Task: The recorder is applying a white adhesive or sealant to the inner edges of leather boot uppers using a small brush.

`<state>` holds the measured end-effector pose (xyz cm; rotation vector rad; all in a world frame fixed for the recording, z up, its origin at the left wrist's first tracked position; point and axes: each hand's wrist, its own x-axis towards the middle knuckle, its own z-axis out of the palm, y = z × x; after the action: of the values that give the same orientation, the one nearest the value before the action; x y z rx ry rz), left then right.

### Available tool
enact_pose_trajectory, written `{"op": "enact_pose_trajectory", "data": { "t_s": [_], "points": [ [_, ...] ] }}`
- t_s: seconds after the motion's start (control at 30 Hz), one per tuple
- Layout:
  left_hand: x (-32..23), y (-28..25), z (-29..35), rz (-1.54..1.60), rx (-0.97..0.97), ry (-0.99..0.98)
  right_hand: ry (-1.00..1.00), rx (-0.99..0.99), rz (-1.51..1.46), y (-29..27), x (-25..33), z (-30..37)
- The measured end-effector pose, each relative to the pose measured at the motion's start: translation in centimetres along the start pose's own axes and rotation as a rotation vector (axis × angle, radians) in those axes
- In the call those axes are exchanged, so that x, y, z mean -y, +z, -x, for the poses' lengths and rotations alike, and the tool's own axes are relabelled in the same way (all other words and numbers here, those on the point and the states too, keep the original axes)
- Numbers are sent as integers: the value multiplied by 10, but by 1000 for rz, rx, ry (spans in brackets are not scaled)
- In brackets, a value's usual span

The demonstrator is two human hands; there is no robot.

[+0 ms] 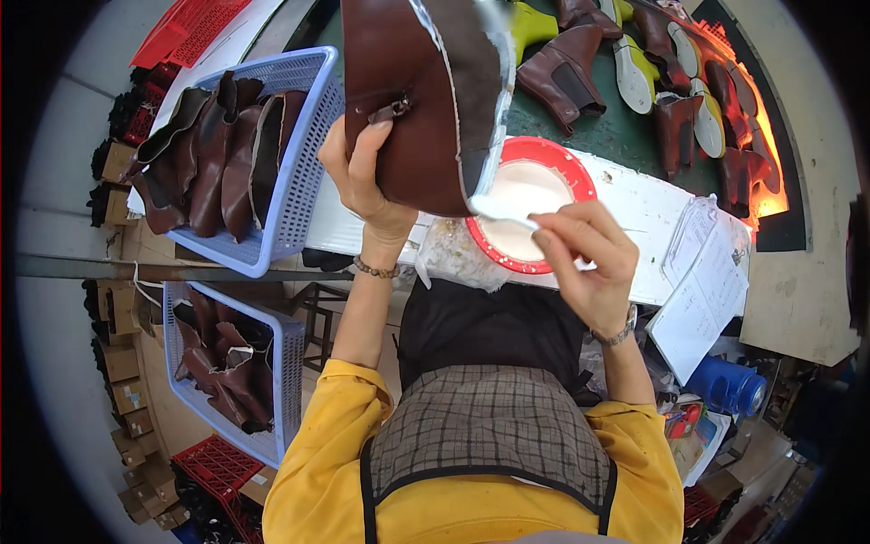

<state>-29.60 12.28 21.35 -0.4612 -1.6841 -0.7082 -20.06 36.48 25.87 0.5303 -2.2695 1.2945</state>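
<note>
My left hand (pixel 362 172) grips a brown leather boot upper (pixel 408 100) held up in front of me, its open bottom edge coated with white glue. In my right hand (pixel 589 258) I pinch a small white brush (pixel 501 212), and its tip touches the boot's glued rim. Right under the brush sits a red-rimmed round bowl (pixel 580 177) of white glue on a white bench (pixel 648 213).
Two blue plastic baskets (pixel 304 172) (pixel 285 363) at left hold several brown boot uppers. More boots and yellow-green soles (pixel 634 72) lie on a dark green belt behind the bench. Paper sheets (pixel 707 290) hang at right, with a blue container (pixel 729 385) below and red crates (pixel 217 467) lower left.
</note>
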Motion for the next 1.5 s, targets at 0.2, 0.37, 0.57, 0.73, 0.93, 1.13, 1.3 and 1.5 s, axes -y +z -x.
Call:
{"op": "enact_pose_trajectory", "data": {
  "t_s": [0.2, 0.37, 0.57, 0.73, 0.93, 1.13, 1.3, 1.5],
  "points": [
    [4, 4, 19, 271, -9, -472, 186, 29, -236, 0, -23, -12],
    [69, 9, 40, 889, 124, -1290, 536, -313, -368, -27, -141, -10],
    [154, 97, 71, 1002, 85, -1667, 706, -455, -273, -9, -240, 35],
    [270, 170, 113, 1068, 26, -1911, 703, -466, -321, -9, -219, 31],
    [322, 249, 107, 963, -97, -1751, 690, -449, -275, -6, -224, 31],
    [282, 241, 59, 1188, -111, -1920, 747, -465, -315, -10, -222, 27],
    [194, 162, 36, 1233, -115, -1953, 720, -448, -291, -8, -227, 25],
    [197, 89, 75, 966, -6, -1909, 669, -381, -357, 1, -232, 22]
  ]
}}
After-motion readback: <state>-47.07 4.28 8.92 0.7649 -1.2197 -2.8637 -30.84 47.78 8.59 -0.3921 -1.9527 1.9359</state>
